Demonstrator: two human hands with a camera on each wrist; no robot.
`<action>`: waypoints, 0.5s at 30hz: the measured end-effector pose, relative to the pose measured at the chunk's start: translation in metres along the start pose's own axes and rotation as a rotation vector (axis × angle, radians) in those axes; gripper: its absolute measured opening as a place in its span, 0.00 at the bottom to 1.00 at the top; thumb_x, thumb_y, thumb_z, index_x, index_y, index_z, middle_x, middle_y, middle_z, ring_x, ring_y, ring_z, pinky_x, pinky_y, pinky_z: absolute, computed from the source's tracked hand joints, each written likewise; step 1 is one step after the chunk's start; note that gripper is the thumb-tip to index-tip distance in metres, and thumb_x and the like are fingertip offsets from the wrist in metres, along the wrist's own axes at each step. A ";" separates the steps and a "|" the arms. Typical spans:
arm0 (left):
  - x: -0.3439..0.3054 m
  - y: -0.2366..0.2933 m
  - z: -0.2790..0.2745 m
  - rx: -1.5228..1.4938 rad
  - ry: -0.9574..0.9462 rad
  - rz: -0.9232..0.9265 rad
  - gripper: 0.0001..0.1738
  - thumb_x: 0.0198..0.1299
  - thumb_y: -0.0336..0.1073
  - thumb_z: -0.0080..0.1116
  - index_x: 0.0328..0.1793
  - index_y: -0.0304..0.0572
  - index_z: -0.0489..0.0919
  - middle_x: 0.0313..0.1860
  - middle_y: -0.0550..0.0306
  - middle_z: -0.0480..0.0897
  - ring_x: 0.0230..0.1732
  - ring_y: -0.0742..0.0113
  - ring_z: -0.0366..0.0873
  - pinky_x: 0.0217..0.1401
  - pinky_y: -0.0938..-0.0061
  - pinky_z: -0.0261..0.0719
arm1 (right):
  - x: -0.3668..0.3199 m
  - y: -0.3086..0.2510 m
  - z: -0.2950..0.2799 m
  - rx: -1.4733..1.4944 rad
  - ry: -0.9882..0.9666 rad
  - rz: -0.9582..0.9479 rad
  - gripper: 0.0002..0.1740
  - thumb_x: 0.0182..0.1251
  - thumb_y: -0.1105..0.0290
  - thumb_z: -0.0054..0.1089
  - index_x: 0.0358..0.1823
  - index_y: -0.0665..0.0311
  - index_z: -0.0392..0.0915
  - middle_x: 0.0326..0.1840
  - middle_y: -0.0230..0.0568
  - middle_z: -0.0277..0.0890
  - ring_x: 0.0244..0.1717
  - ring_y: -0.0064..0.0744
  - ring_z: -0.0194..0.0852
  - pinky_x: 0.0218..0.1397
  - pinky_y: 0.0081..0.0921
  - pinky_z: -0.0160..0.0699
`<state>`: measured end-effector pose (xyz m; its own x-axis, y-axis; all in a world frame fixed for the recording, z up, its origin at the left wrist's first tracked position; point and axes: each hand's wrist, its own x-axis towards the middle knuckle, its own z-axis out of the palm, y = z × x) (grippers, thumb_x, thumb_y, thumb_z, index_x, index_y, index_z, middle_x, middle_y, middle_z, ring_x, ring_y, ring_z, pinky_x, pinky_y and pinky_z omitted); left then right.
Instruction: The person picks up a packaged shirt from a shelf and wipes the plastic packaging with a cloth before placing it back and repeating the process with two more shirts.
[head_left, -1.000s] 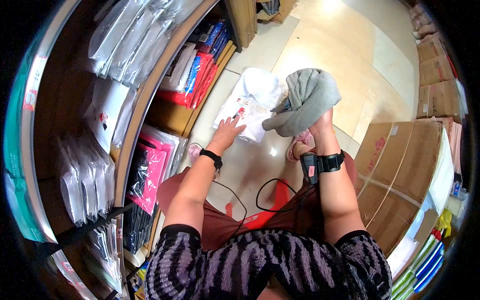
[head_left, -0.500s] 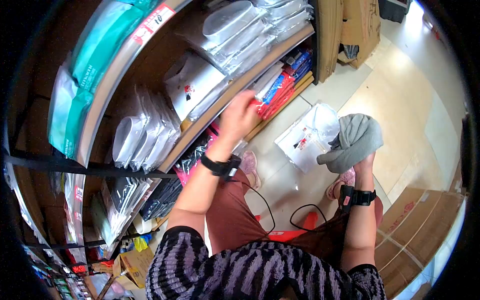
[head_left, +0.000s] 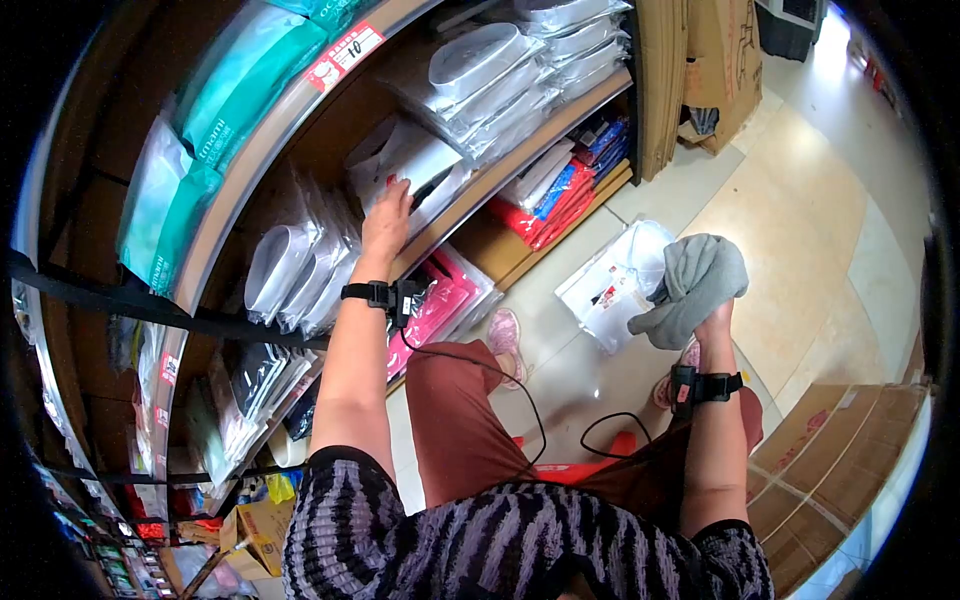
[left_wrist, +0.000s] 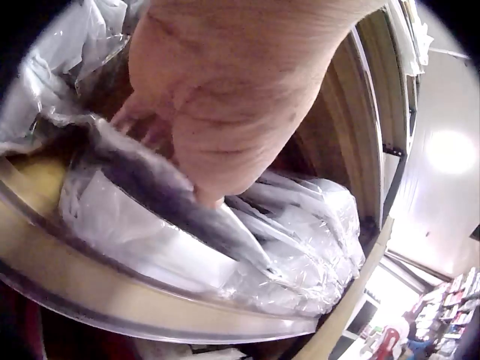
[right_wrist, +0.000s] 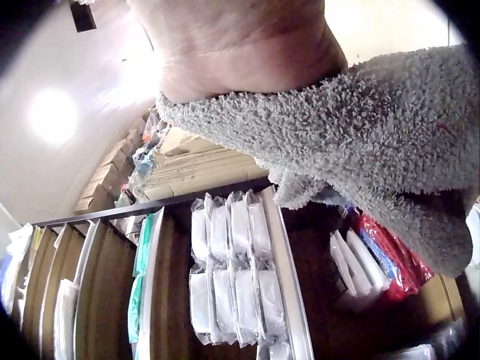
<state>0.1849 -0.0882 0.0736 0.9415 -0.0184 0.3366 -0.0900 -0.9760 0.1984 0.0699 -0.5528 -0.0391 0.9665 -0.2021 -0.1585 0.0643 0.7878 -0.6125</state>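
Observation:
My left hand [head_left: 385, 225] reaches onto the shelf, its fingers resting on a white packaged garment [head_left: 425, 160] with a small red mark. In the left wrist view the hand [left_wrist: 225, 90] covers part of the plastic-wrapped package [left_wrist: 142, 240], the thumb tip against its upper edge. My right hand [head_left: 715, 322] grips a bunched grey towel [head_left: 700, 285] over the floor; its fingers are hidden by the cloth. The right wrist view shows the towel [right_wrist: 360, 135] below the wrist. A white packaged garment [head_left: 605, 285] lies on the floor beside the towel.
White packaged shirts [head_left: 480, 70] are stacked further along the shelf, with more [head_left: 290, 270] nearer me. Teal packages [head_left: 215, 120] lie on the shelf above. Red and blue packages [head_left: 550, 200] and a pink one [head_left: 440, 290] sit below. A large cardboard box [head_left: 840, 470] stands at right.
My left hand has moved from above the floor garment to the shelf and come down on a package there. The head view has swung left. The right hand keeps hold of the towel.

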 end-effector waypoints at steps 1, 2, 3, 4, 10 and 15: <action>0.001 0.005 -0.004 0.039 0.021 -0.007 0.19 0.66 0.41 0.48 0.60 0.47 0.74 0.53 0.42 0.78 0.53 0.44 0.76 0.56 0.59 0.73 | -0.001 -0.002 0.003 -0.010 0.010 -0.002 0.20 0.73 0.51 0.42 0.53 0.59 0.69 0.48 0.32 0.71 0.49 0.28 0.70 0.56 0.30 0.72; 0.001 0.007 -0.008 0.054 0.090 -0.006 0.18 0.66 0.41 0.47 0.60 0.48 0.74 0.52 0.42 0.79 0.52 0.43 0.77 0.54 0.58 0.74 | 0.000 -0.001 0.003 -0.001 -0.002 -0.003 0.20 0.73 0.51 0.42 0.51 0.59 0.70 0.46 0.31 0.71 0.47 0.28 0.70 0.54 0.29 0.72; 0.001 0.007 -0.013 0.069 0.160 -0.004 0.17 0.67 0.41 0.46 0.59 0.50 0.75 0.50 0.42 0.79 0.50 0.42 0.77 0.52 0.57 0.75 | 0.001 -0.002 0.003 0.007 -0.013 -0.004 0.19 0.73 0.52 0.42 0.50 0.59 0.70 0.45 0.31 0.71 0.46 0.28 0.70 0.53 0.28 0.72; 0.001 0.008 -0.016 0.083 0.229 -0.002 0.17 0.68 0.41 0.44 0.58 0.51 0.75 0.49 0.41 0.80 0.48 0.42 0.78 0.49 0.56 0.76 | 0.001 -0.003 0.003 0.015 -0.024 -0.006 0.18 0.73 0.52 0.42 0.48 0.58 0.70 0.44 0.30 0.70 0.45 0.27 0.69 0.51 0.28 0.72; -0.039 0.055 -0.068 0.026 0.450 0.051 0.14 0.69 0.37 0.45 0.57 0.47 0.76 0.45 0.43 0.82 0.46 0.44 0.80 0.46 0.60 0.77 | 0.003 0.001 -0.003 0.017 -0.161 0.000 0.15 0.73 0.55 0.44 0.46 0.58 0.70 0.41 0.31 0.70 0.42 0.27 0.69 0.49 0.27 0.72; -0.115 0.110 -0.071 0.097 0.312 0.251 0.15 0.63 0.29 0.51 0.56 0.42 0.77 0.51 0.46 0.80 0.54 0.48 0.76 0.59 0.57 0.71 | -0.008 0.017 0.019 -0.002 -0.494 0.246 0.18 0.70 0.60 0.51 0.56 0.62 0.69 0.49 0.35 0.73 0.49 0.30 0.73 0.53 0.30 0.75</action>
<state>0.0438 -0.1782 0.1219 0.7491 -0.2063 0.6296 -0.2595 -0.9657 -0.0078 0.0679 -0.5264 -0.0332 0.9547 0.2853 0.0848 -0.1783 0.7763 -0.6047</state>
